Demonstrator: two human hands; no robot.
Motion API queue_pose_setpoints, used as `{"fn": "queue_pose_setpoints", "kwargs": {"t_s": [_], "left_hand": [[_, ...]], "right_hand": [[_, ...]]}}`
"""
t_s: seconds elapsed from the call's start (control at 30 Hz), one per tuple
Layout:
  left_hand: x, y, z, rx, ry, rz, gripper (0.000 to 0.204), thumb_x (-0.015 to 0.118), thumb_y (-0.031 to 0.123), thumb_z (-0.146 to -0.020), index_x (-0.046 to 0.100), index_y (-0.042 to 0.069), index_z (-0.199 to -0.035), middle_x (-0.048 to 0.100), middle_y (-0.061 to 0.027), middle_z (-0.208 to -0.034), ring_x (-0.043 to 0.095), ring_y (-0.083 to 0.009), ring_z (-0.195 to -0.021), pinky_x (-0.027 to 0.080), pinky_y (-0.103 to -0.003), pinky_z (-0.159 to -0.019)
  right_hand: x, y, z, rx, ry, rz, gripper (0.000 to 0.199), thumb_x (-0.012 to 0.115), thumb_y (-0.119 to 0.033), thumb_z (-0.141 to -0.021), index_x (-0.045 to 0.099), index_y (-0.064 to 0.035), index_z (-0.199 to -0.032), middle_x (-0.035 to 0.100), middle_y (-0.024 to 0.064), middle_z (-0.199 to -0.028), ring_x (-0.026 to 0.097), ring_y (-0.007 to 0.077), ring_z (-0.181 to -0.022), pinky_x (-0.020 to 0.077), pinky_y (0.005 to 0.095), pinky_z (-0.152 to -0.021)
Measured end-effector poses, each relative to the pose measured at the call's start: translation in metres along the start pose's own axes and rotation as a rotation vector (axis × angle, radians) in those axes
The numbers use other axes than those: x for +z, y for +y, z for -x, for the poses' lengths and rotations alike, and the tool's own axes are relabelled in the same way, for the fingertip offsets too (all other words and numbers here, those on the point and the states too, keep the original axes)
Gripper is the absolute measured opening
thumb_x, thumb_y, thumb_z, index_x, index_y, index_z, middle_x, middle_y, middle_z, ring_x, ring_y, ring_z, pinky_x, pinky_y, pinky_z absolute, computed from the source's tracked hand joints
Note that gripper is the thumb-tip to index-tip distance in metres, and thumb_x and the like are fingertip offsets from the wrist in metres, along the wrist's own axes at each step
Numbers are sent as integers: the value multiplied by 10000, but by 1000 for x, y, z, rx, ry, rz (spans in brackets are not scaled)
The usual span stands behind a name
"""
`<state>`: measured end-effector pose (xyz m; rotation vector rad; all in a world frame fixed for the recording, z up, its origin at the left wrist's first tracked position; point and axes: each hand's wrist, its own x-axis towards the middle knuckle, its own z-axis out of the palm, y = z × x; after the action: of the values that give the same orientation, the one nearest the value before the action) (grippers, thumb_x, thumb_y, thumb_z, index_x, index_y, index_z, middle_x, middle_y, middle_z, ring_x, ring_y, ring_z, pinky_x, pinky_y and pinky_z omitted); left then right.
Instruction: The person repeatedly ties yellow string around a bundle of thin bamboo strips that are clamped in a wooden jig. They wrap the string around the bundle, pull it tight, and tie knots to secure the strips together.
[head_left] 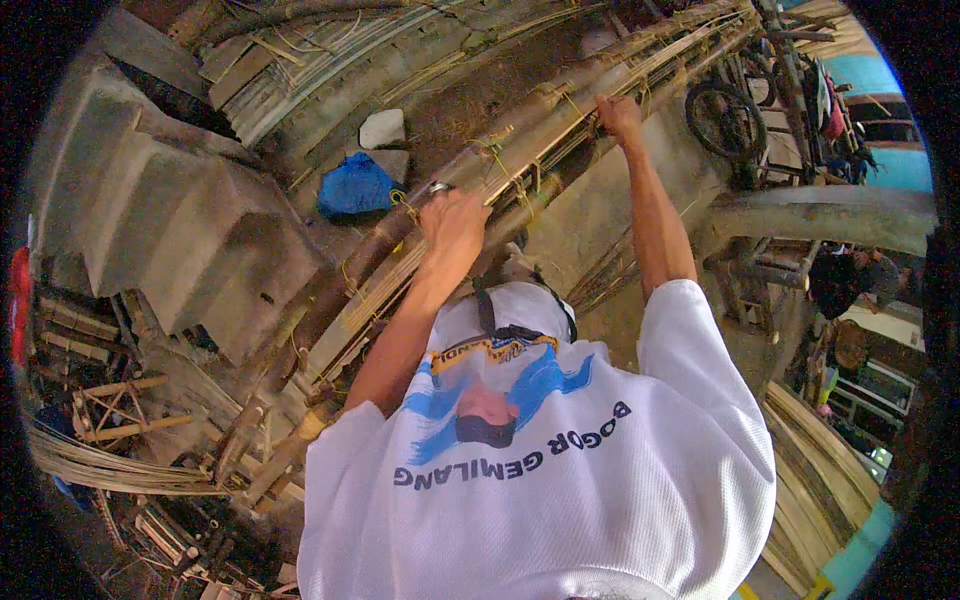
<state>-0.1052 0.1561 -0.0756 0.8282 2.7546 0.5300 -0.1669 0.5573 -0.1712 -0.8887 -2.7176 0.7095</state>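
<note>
Two hands are being closed on a tied bamboo bundle (520, 150): left hand (455, 225) low, right hand (620, 115) higher.

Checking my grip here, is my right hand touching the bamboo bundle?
Touching. The head view shows the right hand closed on the bamboo bundle, with no gap visible.

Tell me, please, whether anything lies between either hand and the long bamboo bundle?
Nothing visible does. The left hand already rests on the bamboo bundle near a yellow tie, and the right hand grips it farther along. The blue bag lies off to the side.
</note>
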Motion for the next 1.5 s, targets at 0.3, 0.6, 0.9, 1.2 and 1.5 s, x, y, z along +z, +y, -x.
{"fn": "queue_pose_setpoints", "kwargs": {"t_s": [0.3, 0.6, 0.9, 1.2, 1.5], "left_hand": [[60, 10, -42, -29, 99, 194, 263, 605, 281, -866, 709, 40, -847, 668, -200, -800, 654, -382, -734, 520, -460, -666], [78, 11, -41, -32, 235, 396, 192, 614, 213, -854, 704, 59, -924, 655, -203, -822, 631, -402, -732, 489, -466, -651], [81, 12, -29, -118, 304, 934, 274, 606, 290, -849, 695, 50, -948, 680, -181, -889, 629, -341, -857, 485, -445, -727], [67, 16, -39, -3, 204, 458, 215, 581, 143, -792, 692, 31, -938, 653, -213, -812, 627, -394, -765, 488, -466, -726], [66, 6, -37, -5, 237, 496, 173, 545, 128, -830, 670, 10, -849, 640, -226, -802, 612, -410, -759, 480, -478, -700]], "right_hand": [[3, -6, 70, 155, 271, -426, 541, 490, -488, -919, 588, -27, -654, 518, 48, -548, 514, 170, -516, 380, 339, -484], [100, -34, 280, 1010, -490, -1715, 538, 370, -536, -951, 556, -32, -968, 600, 124, -854, 573, 234, -701, 526, 374, -596], [-37, -186, 224, 41, 49, -1418, 25, 521, -29, -873, 530, -32, -897, 538, 73, -750, 579, 188, -678, 516, 290, -642], [60, -188, 113, -811, -239, 417, 169, 504, -191, -959, 533, -27, -930, 597, 104, -781, 602, 203, -713, 492, 337, -656], [-50, -190, 246, 99, 77, -952, 132, 502, -160, -964, 507, -61, -877, 534, 35, -690, 533, 141, -660, 452, 302, -606]]}}
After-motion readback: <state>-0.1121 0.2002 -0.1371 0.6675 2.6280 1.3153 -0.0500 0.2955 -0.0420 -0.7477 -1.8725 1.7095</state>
